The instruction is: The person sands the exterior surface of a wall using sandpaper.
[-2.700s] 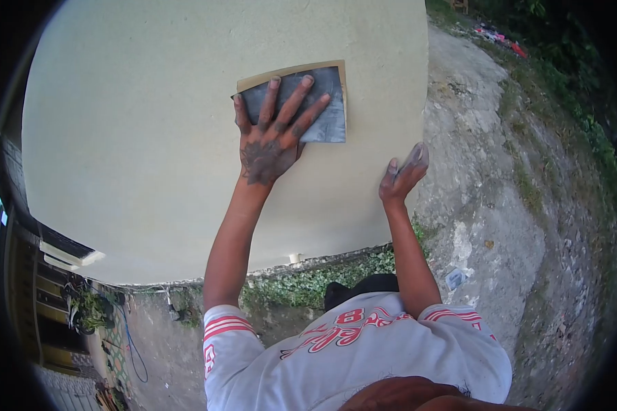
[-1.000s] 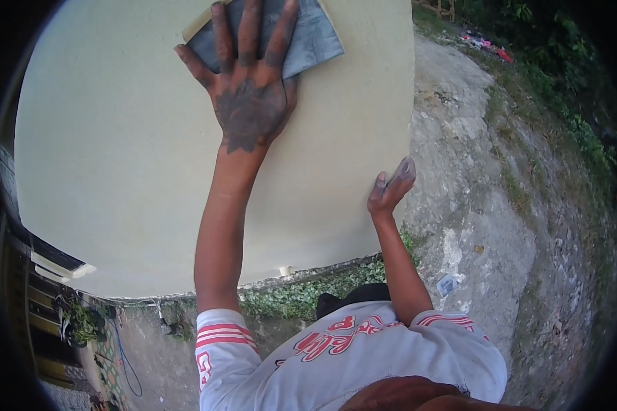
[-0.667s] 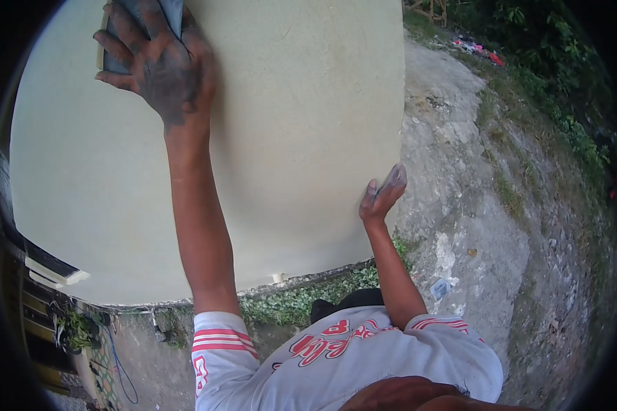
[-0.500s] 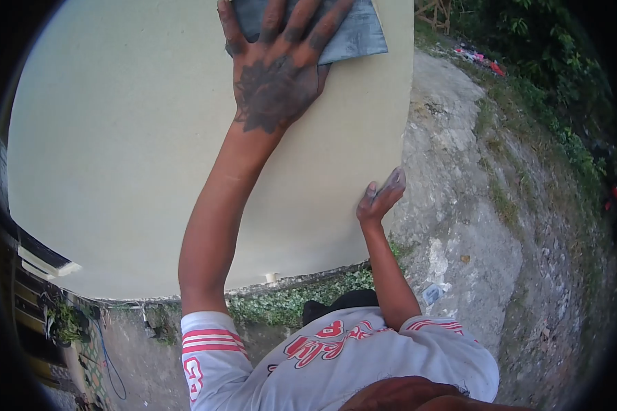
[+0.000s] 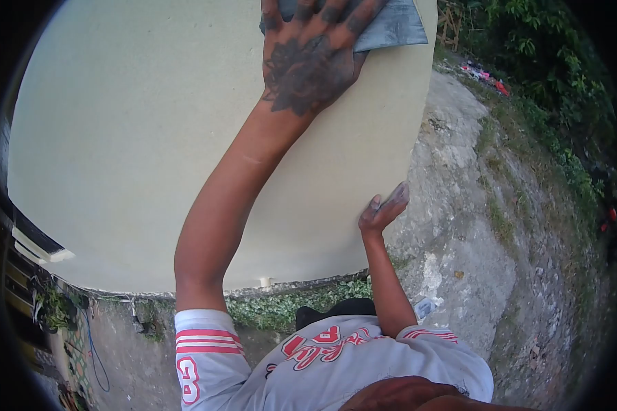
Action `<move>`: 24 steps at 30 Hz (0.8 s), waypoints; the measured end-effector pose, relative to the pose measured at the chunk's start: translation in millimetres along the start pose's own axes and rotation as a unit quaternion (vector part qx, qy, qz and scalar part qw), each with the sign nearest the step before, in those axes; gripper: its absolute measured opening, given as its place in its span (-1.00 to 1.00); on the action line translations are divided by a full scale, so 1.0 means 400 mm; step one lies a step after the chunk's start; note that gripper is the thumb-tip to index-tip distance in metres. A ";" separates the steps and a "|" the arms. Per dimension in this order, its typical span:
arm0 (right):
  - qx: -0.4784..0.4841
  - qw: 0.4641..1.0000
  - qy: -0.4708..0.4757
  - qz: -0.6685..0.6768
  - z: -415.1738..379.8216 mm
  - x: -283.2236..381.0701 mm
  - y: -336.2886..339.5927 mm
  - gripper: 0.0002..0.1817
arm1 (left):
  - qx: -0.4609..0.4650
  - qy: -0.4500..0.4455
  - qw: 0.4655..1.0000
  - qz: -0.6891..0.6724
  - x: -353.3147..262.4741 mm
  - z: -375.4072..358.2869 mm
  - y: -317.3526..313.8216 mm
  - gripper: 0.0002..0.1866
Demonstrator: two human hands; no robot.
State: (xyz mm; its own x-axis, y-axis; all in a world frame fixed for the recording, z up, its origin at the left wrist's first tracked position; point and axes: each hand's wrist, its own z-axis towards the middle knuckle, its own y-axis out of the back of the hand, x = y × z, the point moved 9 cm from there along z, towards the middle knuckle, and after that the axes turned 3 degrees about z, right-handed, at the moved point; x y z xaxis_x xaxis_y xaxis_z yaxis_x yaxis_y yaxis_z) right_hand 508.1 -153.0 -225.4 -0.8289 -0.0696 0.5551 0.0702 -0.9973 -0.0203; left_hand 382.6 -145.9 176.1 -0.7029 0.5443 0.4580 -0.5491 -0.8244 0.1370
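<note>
My left hand (image 5: pixel 312 65), with a dark flower tattoo on its back, presses a dark grey sheet of sandpaper (image 5: pixel 397 29) against the pale, smooth wall (image 5: pixel 130 144). Its fingers are spread over the sheet, and their tips go past the top of the view. The sheet's lower right corner sticks out beyond the thumb side, close to the wall's right edge. Lower down, my right hand (image 5: pixel 384 207) is at that same edge, fingers stretched out and greyish with dust, holding nothing.
Rough rocky ground (image 5: pixel 459 226) slopes down beyond the wall on the right, with green bushes (image 5: pixel 535 48) farther off. Low plants (image 5: pixel 274 308) line the wall's foot. A short pipe stub (image 5: pixel 265 281) juts out near the base. At lower left lies a blue hose (image 5: pixel 96 359).
My left hand and the sandpaper have moved right and a little up on the wall. My right hand stays at the edge, slightly lower in view.
</note>
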 end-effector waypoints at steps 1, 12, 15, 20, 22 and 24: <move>-0.001 1.000 0.002 0.002 0.000 -0.001 -0.002 -0.22 | -0.030 0.006 0.999 -0.017 0.013 0.008 0.007 -0.23; 0.001 0.999 0.030 -0.011 -0.012 -0.013 -0.001 -0.21 | -0.117 0.066 0.989 0.067 0.088 0.010 0.026 -0.30; -0.021 0.999 0.038 -0.013 -0.006 -0.004 0.005 -0.25 | -0.053 0.051 0.995 0.073 0.069 -0.004 0.026 -0.31; -0.022 0.999 0.034 -0.010 -0.004 -0.006 0.008 -0.25 | -0.118 0.152 0.980 0.053 0.229 0.042 0.074 -0.31; -0.022 0.999 0.033 -0.008 -0.002 -0.002 0.010 -0.26 | -0.156 0.166 0.972 0.061 0.252 0.026 0.071 -0.32; -0.028 0.999 0.040 -0.007 -0.003 0.000 0.010 -0.26 | -0.102 0.137 0.984 0.045 0.159 -0.007 0.064 -0.32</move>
State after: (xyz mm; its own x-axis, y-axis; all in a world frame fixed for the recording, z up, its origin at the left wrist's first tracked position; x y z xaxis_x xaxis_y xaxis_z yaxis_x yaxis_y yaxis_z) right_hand 507.8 -157.1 -226.4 -0.8715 -0.0543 0.4875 0.0286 -0.9978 -0.0600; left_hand 322.7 -131.8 206.3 -0.8334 0.5141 0.2030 -0.5380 -0.8386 -0.0851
